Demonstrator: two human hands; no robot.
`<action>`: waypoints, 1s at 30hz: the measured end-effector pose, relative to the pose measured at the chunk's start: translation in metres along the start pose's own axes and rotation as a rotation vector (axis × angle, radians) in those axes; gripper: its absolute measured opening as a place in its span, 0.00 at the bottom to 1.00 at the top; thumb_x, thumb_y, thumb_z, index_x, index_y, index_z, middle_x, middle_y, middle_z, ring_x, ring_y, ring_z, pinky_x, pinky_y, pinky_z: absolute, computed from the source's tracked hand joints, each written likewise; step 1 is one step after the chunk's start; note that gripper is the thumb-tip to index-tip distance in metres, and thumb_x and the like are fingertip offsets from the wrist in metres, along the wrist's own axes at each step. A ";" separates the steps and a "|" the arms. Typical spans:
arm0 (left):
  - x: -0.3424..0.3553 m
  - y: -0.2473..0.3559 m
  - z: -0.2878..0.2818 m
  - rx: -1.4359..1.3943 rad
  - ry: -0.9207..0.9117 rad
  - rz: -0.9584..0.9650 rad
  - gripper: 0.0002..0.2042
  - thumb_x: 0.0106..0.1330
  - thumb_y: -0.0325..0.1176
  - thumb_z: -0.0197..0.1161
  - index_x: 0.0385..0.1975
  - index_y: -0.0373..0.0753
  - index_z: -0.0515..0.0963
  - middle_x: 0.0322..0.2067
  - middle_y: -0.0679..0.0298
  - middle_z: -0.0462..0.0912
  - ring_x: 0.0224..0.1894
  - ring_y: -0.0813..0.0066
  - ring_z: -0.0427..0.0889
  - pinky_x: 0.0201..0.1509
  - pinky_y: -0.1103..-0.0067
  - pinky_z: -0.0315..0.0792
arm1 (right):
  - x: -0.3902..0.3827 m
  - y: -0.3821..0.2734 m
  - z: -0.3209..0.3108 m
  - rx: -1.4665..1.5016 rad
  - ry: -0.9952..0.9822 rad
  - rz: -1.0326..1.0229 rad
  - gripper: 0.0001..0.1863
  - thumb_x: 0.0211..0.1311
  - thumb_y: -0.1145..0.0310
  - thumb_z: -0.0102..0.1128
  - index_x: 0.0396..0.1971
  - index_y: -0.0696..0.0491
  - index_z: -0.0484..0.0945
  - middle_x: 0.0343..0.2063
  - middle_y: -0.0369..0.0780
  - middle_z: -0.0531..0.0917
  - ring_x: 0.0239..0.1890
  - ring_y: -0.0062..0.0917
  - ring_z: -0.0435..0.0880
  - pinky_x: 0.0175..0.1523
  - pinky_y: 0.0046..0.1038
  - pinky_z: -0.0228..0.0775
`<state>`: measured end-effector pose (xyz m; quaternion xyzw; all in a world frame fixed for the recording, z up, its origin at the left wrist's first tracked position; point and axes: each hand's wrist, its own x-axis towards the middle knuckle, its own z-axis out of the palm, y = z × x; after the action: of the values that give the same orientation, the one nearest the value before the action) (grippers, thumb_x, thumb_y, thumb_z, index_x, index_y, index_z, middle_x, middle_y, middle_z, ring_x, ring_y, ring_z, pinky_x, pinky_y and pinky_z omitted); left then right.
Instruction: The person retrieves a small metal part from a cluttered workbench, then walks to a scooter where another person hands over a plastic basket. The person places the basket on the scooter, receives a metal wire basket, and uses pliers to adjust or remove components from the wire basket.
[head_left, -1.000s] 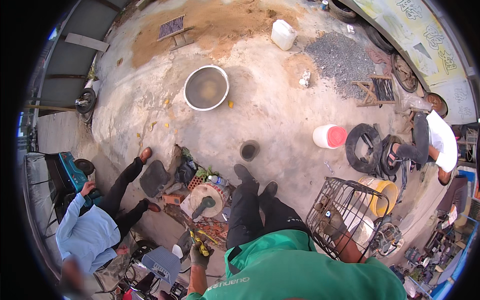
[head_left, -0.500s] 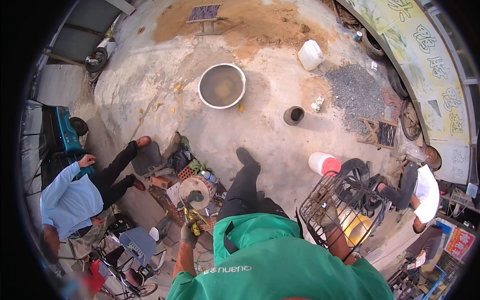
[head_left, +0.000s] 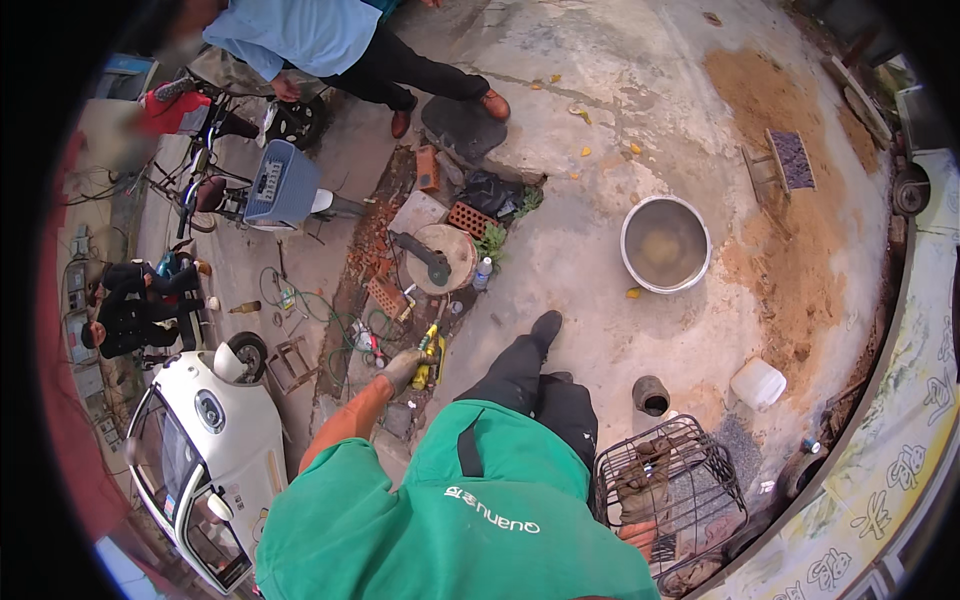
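My left hand, in a grey work glove, is closed around yellow-handled hand tools whose exact kind I cannot make out. It is just left of my legs, over the ground by the brick strip. My right hand, in a dark, dirty glove, is closed on a black wire bicycle basket at the lower right. The basket's wires partly cover that hand and forearm. Ahead of the left hand stands a round drum-like stand with a dark metal fitting on top.
Perforated bricks, a water bottle and a green hose lie around the stand. A wide metal basin of murky water, a dark pot and a white jug stand to the right. At left are a white vehicle, bicycles and a person in blue.
My view has turned left, bringing the white vehicle and another seated person in. The basin now appears farther right. Both hands keep hold of the tools and the basket.
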<state>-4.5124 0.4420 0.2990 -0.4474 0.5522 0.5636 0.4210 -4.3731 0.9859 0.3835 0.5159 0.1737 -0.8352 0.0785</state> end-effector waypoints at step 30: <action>-0.105 -0.542 0.099 -1.355 0.359 0.023 0.15 0.65 0.33 0.58 0.48 0.35 0.74 0.29 0.62 0.79 0.29 0.71 0.80 0.33 0.74 0.79 | 0.046 0.195 0.165 -1.396 -0.279 0.395 0.13 0.71 0.59 0.65 0.44 0.52 0.82 0.27 0.30 0.81 0.21 0.15 0.78 0.24 0.19 0.68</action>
<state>-3.9650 0.5620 0.2666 -0.6915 0.1449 0.7056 -0.0545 -4.4717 0.7458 0.3690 0.2565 0.5569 -0.5585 0.5587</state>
